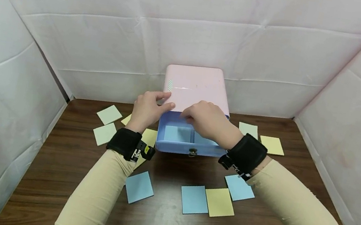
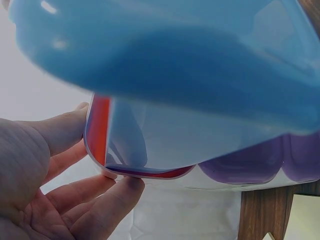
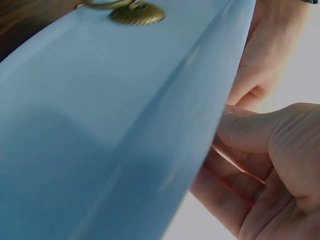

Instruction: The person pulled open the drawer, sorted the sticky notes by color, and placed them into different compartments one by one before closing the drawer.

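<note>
Left hand (image 1: 147,109) pinches the pink box's (image 1: 198,86) front corner on the worktop (image 1: 165,211); right hand (image 1: 205,121) reaches fingers curled into the open blue drawer (image 1: 179,143), likely placing a note; withdrawing comes next

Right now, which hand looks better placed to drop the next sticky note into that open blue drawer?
The right hand: it hovers directly over the open drawer, while the left hand grips the pink box at its corner, steadying it.
</note>
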